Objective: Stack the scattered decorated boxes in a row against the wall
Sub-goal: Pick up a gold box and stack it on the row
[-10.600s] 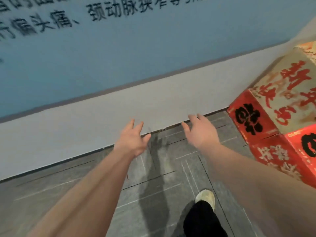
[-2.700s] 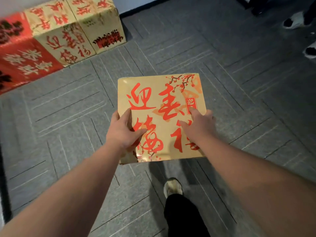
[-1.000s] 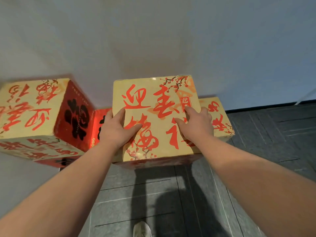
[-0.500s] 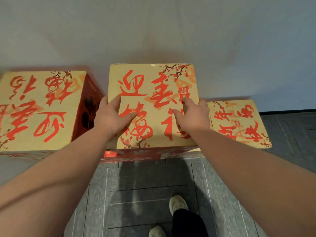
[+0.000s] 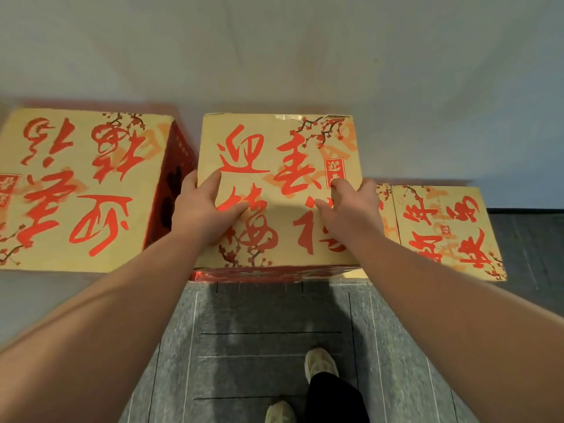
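Both hands grip the middle box (image 5: pixel 279 166) at the wall (image 5: pixel 274 50); the left hand (image 5: pixel 203 213) curls over its left edge, thumb on top; the right hand (image 5: pixel 351 213) does likewise on the right edge. A taller box (image 5: pixel 82 190) stands just left of the left hand; a lower box (image 5: pixel 442 230) lies just right of the right hand.

Wall (image 5: pixel 274 50): plain, pale grey, unmarked. Floor (image 5: pixel 262 346): grey carpet tiles with thin light and dark line pattern. Dark baseboard (image 5: pixel 525 210) at right. Lighting: soft, even.
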The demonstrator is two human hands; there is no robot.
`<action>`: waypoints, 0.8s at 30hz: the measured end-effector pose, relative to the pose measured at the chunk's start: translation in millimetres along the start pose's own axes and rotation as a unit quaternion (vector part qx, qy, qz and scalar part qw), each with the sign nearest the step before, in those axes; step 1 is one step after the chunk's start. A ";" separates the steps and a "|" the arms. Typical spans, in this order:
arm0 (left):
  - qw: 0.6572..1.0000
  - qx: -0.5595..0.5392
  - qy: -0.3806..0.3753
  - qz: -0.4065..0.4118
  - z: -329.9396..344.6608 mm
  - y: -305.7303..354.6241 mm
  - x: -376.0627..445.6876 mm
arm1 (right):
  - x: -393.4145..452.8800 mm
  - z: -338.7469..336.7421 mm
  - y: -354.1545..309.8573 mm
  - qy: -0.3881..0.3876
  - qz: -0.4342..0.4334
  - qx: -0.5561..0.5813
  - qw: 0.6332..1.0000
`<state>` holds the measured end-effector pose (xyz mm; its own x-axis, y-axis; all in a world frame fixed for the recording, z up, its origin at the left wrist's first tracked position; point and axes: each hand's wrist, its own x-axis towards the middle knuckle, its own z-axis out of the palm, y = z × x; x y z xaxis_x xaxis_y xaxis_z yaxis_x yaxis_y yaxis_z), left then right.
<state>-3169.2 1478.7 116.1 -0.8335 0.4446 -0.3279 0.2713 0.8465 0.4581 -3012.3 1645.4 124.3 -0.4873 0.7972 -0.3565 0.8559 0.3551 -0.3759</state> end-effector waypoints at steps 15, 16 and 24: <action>0.999 0.032 0.011 -0.020 -20.2 -24.3 0.1 | -6.6 18.4 -22.2 0.026 -0.064 -0.020 0.997; 0.999 0.036 0.013 -0.023 -21.6 -26.3 -0.9 | -7.4 20.5 -23.7 0.033 -0.073 -0.022 0.997; 0.995 0.089 0.016 -0.038 -28.5 -31.5 -3.5 | -9.0 32.7 -32.0 0.041 -0.088 -0.025 0.995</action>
<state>-3188.6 1442.1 126.3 -0.8692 0.3699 -0.3281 0.2849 0.9170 0.2792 -3041.0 1610.8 111.6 -0.6159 0.7574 -0.2170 0.7676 0.5147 -0.3821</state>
